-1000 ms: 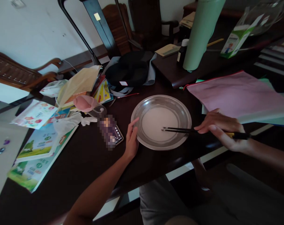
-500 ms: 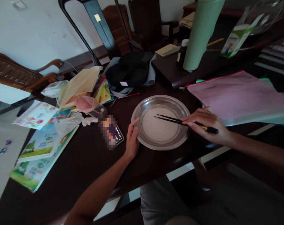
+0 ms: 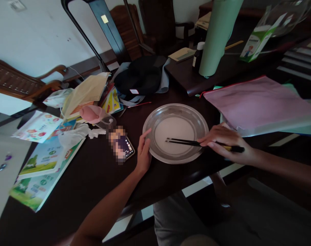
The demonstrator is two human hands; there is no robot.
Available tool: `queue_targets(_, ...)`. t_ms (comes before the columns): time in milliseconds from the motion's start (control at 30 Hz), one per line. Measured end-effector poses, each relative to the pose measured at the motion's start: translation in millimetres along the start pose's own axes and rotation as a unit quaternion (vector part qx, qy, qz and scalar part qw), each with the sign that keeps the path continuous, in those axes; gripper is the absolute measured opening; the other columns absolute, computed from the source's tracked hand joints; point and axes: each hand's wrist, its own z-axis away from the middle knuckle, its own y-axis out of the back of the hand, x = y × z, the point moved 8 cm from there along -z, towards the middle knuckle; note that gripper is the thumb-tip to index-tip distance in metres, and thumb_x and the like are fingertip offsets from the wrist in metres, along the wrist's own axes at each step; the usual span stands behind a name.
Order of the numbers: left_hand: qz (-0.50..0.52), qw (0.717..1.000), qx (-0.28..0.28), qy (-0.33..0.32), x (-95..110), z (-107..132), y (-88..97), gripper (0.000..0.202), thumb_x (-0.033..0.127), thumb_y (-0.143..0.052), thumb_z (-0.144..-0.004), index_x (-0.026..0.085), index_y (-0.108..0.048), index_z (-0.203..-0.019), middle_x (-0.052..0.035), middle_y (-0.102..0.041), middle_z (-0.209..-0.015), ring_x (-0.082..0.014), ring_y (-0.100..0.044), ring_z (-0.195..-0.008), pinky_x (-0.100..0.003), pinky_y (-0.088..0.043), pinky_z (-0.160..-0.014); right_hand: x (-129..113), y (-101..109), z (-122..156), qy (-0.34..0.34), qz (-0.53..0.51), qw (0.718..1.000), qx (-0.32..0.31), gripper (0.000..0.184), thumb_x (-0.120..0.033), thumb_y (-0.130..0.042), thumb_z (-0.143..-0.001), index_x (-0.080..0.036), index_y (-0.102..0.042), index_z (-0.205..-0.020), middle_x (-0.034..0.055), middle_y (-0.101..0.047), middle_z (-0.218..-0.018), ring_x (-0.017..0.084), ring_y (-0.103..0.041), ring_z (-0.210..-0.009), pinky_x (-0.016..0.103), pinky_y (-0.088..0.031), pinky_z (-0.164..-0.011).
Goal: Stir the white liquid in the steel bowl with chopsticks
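A round metal basin [image 3: 176,159] stands on the dark table and holds a whitish liquid [image 3: 174,128]. My left hand [image 3: 144,152] grips the basin's left rim, its fingers along the edge. In my right hand [image 3: 223,140] is a pair of black chopsticks [image 3: 185,141] with a gold band near the thick ends. Their tips reach over the whitish liquid, close together. Whether the tips dip in or hover above, I cannot tell.
Left of the basin lie a phone [image 3: 130,148], a pink-topped bottle [image 3: 91,114], crumpled tissue [image 3: 75,134] and several booklets [image 3: 41,159]. A black bag [image 3: 142,77] sits behind. To the right are a pink zip pouch [image 3: 255,102] and a tall green flask [image 3: 217,41].
The chopsticks' tips have moved slightly toward me and to the left, and have come closer together. My right hand has turned and lowered a little. My left hand stays at the rim.
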Motion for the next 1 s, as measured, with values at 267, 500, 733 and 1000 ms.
queue_targets(267, 0.005, 1.000, -0.004, -0.004, -0.8, -0.3, -0.7, 0.050, 0.061, -0.069, -0.091, 0.029, -0.071, -0.129, -0.0066, -0.068, -0.140, -0.0287, -0.061, -0.133, -0.046, -0.045, -0.118, 18.7, 0.4, -5.1, -0.026, 0.086, 0.996, 0.018, 0.013, -0.021, -0.058, -0.105, -0.024, -0.071, -0.104, 0.0041, -0.084, -0.102, 0.020, -0.077, -0.084, 0.041, -0.045, -0.075)
queue_targets(500, 0.002, 1.000, -0.007, 0.001, -3.5, -0.5, -0.4, 0.051, 0.062, -0.068, -0.091, 0.030, -0.070, -0.131, -0.0061, -0.066, -0.142, -0.0290, -0.058, -0.137, -0.046, -0.042, -0.120, 7.6, 33.1, 4.6, -0.035, 0.045, 0.996, 0.070, 0.030, -0.022, -0.049, -0.107, -0.030, -0.073, -0.092, 0.0006, -0.080, -0.084, 0.022, -0.072, -0.072, 0.046, -0.045, -0.074)
queue_targets(733, 0.008, 1.000, 0.001, 0.009, -3.3, -0.5, 0.4, 0.055, 0.066, -0.071, -0.087, 0.030, -0.070, -0.129, -0.0049, -0.068, -0.140, -0.0280, -0.060, -0.133, -0.044, -0.044, -0.117, -0.3, 12.6, 2.4, -0.008, -0.011, 1.000, 0.021, 0.025, -0.023, -0.050, -0.108, -0.026, -0.072, -0.097, 0.0010, -0.081, -0.090, 0.018, -0.074, -0.077, 0.041, -0.045, -0.075)
queue_targets(1000, 0.014, 1.000, -0.004, 0.009, -1.7, 0.1, -1.4, 0.052, 0.063, -0.070, -0.089, 0.030, -0.070, -0.129, -0.0059, -0.068, -0.139, -0.0272, -0.063, -0.130, -0.043, -0.048, -0.113, 14.8, -10.7, -5.8, -0.020, 0.047, 0.999, 0.004, 0.014, -0.021, -0.060, -0.103, -0.026, -0.073, -0.107, 0.0015, -0.084, -0.104, 0.019, -0.075, -0.083, 0.041, -0.043, -0.076)
